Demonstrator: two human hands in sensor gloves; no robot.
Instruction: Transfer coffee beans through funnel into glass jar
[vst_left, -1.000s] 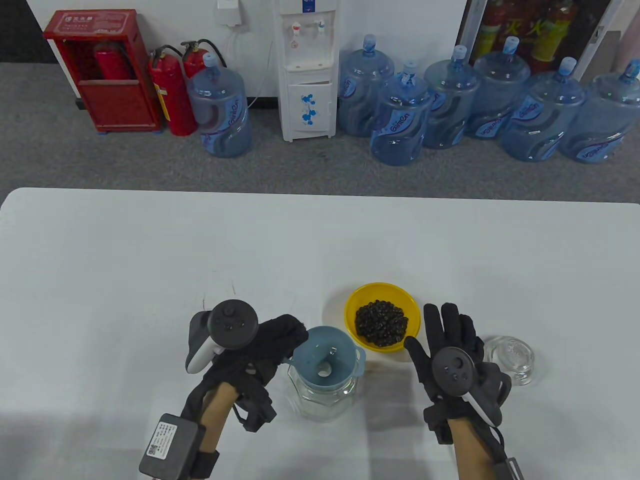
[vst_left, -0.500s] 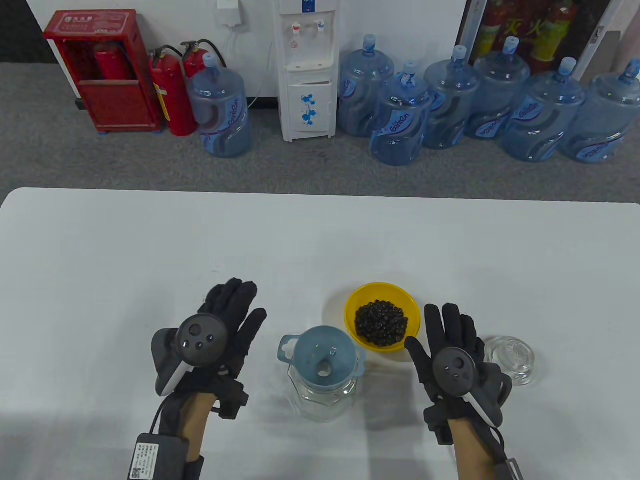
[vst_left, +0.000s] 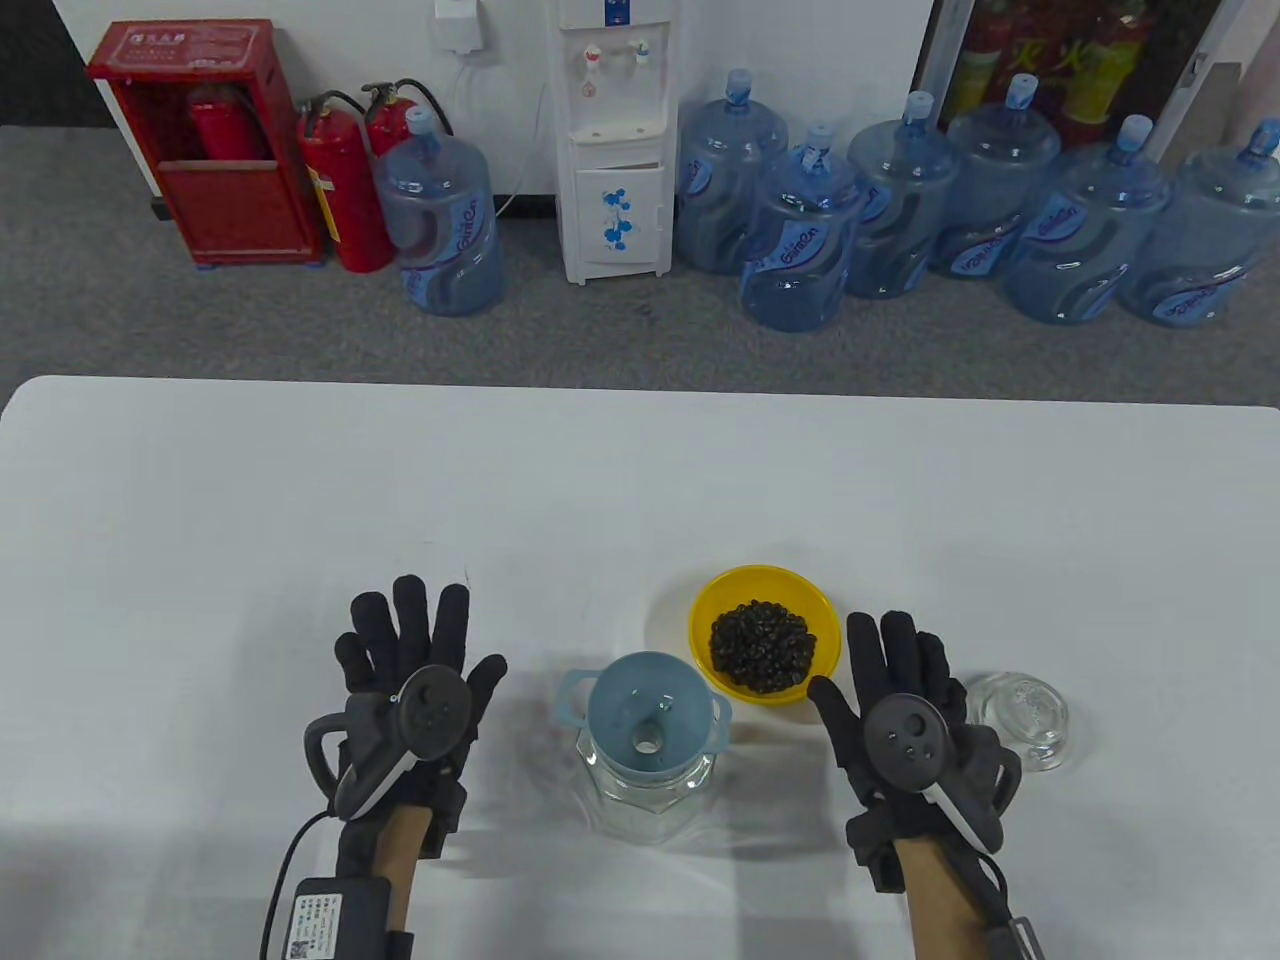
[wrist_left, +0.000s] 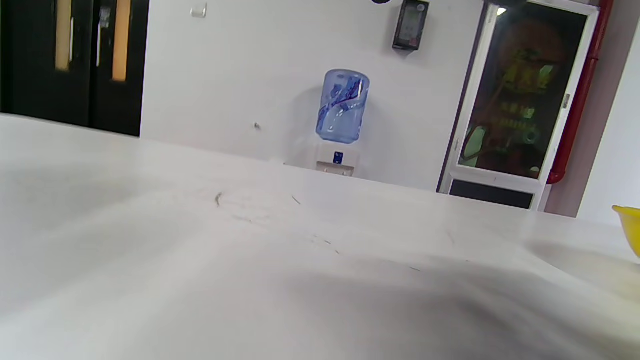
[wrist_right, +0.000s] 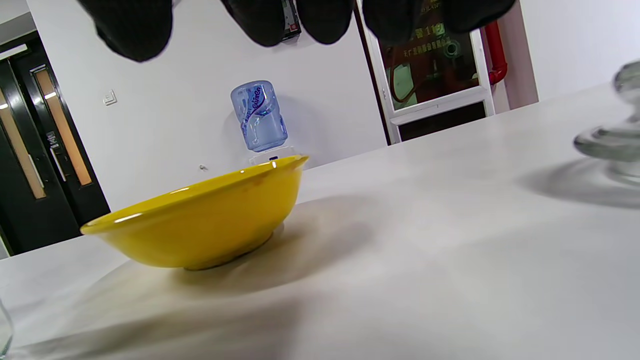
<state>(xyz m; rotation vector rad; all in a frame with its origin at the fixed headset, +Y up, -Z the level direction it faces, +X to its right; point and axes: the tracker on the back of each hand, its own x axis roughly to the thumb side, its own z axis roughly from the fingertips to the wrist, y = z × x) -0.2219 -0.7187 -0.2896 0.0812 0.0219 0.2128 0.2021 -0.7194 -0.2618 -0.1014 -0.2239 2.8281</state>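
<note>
The left hand (vst_left: 415, 680) has let go of the blue funnel (vst_left: 650, 712), drawn away toward the worktop's left edge, and now lies flat with fingers spread, apart from the jar (vst_left: 645, 795).

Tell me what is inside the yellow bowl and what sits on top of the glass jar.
The yellow bowl holds a pile of dark coffee beans; the bowl's floor beneath them is hidden. A blue funnel sits in the mouth of the glass jar, covering its opening.
</note>
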